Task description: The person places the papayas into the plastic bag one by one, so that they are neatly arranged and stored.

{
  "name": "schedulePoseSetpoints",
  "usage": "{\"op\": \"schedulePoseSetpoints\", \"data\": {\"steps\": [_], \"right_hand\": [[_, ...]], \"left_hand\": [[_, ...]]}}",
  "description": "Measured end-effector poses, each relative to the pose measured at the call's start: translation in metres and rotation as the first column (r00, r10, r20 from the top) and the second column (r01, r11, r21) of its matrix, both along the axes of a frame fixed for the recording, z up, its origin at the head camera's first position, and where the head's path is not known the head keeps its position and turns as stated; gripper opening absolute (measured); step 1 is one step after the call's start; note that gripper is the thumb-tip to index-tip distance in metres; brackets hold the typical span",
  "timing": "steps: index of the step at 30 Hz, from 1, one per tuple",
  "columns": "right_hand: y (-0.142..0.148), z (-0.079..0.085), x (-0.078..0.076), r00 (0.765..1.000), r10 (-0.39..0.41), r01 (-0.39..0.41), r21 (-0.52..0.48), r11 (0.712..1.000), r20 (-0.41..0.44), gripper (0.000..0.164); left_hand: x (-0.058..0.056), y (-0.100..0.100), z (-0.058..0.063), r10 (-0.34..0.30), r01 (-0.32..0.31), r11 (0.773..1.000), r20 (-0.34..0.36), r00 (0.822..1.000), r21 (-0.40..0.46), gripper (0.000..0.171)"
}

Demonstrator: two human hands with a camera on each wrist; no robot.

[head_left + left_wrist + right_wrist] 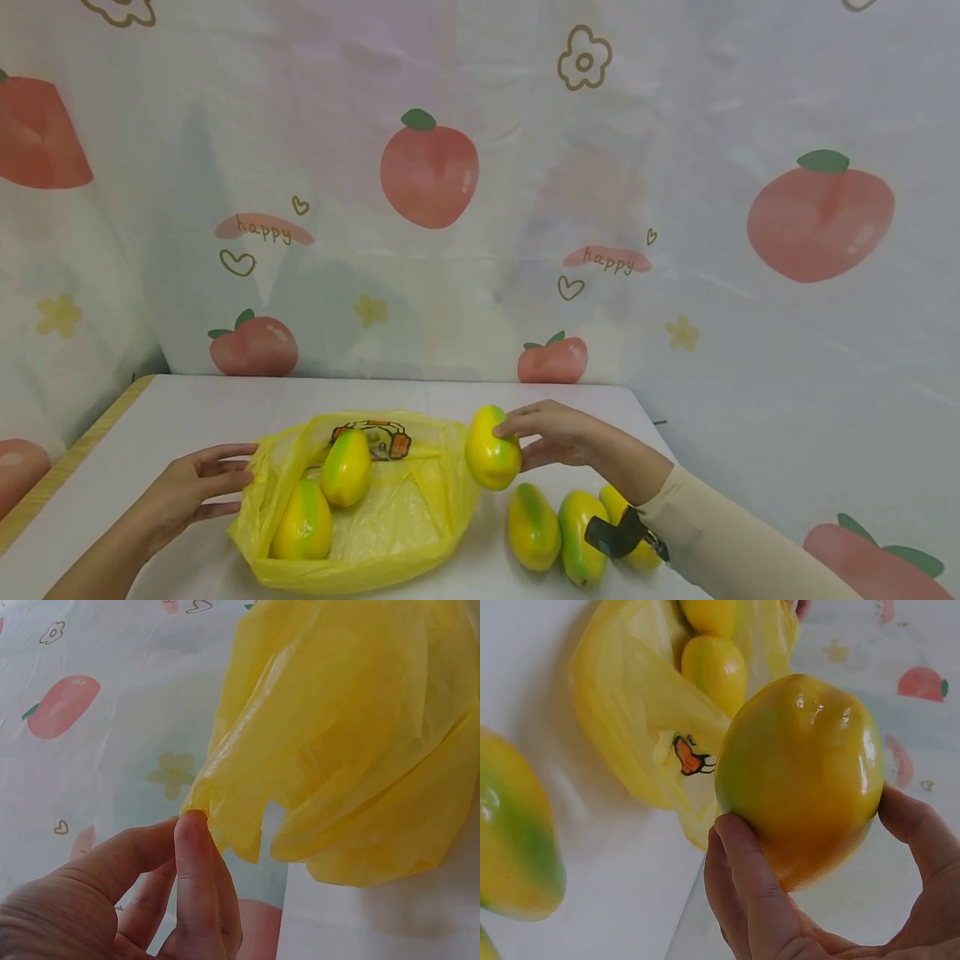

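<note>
A yellow plastic bag (375,575) lies with its mouth open toward me. Two yellow-green papayas, one lower (303,523) and one higher (348,468), rest inside it. At the bag's left edge, my left hand (187,492) pinches the thin plastic between thumb and fingertips; the left wrist view shows this hold on the bag (345,735) closely. My right hand (558,433) grips another papaya (492,450) by its sides, raised beside the bag's right edge. In the right wrist view, thumb and fingers stand on opposite sides of this papaya (802,780).
Several more papayas (534,527) lie on the white table (202,400) to the right of the bag, partly behind my right forearm and a black wrist mount (618,535). A fruit-printed cloth (480,292) hangs behind the table.
</note>
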State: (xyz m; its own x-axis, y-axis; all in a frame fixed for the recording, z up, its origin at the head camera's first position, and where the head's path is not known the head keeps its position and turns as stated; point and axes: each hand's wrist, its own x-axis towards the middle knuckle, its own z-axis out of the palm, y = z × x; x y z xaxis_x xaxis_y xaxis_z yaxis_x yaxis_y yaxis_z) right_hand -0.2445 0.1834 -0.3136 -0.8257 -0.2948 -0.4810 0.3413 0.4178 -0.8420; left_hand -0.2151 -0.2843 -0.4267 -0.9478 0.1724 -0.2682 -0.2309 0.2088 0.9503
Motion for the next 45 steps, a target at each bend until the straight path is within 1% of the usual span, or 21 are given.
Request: {"op": "schedulePoseSetpoints", "data": {"steps": [4, 7, 12, 16, 20, 26, 32, 38, 45], "right_hand": [[-0.004, 0.004, 0.001, 1.0, 0.013, -0.013, -0.003, 1.0, 0.004, 0.054], [-0.008, 0.006, 0.003, 1.0, 0.021, -0.021, -0.009, 1.0, 0.011, 0.054], [-0.015, 0.008, 0.004, 1.0, 0.02, -0.02, -0.016, 1.0, 0.009, 0.06], [-0.022, 0.006, 0.004, 1.0, 0.001, -0.001, -0.025, 1.0, 0.018, 0.065], [-0.031, 0.003, 0.003, 1.0, -0.001, 0.001, -0.027, 1.0, 0.028, 0.065], [-0.045, -0.001, 0.005, 1.0, 0.0, 0.001, -0.018, 1.0, 0.025, 0.067], [-0.058, -0.008, 0.008, 0.999, -0.011, 0.014, -0.041, 0.999, 0.052, 0.069], [-0.072, -0.019, 0.013, 0.995, -0.024, 0.028, -0.042, 0.999, 0.093, 0.072], [-0.082, -0.035, 0.017, 0.995, -0.037, 0.039, -0.022, 0.999, 0.09, 0.069]], "left_hand": [[-0.001, -0.001, -0.001, 0.004, -0.004, 1.0, 0.004, 1.0, 0.01, 0.061], [-0.001, -0.001, -0.001, 0.01, -0.01, 1.0, 0.007, 1.0, 0.004, 0.063], [-0.001, 0.0, 0.001, 0.016, -0.016, 1.0, -0.004, 1.0, -0.004, 0.064], [-0.001, 0.001, 0.002, 0.015, -0.015, 1.0, -0.01, 1.0, -0.001, 0.062], [-0.001, 0.001, 0.002, 0.014, -0.014, 1.0, -0.012, 1.0, -0.016, 0.064], [0.0, 0.001, 0.003, 0.014, -0.015, 1.0, -0.014, 1.0, -0.011, 0.063], [0.0, 0.001, 0.002, 0.013, -0.013, 1.0, -0.007, 1.0, -0.009, 0.063], [0.0, 0.0, 0.0, 0.014, -0.014, 1.0, 0.005, 1.0, -0.01, 0.065], [0.0, 0.001, 0.0, 0.016, -0.016, 1.0, 0.012, 1.0, 0.006, 0.064]]}}
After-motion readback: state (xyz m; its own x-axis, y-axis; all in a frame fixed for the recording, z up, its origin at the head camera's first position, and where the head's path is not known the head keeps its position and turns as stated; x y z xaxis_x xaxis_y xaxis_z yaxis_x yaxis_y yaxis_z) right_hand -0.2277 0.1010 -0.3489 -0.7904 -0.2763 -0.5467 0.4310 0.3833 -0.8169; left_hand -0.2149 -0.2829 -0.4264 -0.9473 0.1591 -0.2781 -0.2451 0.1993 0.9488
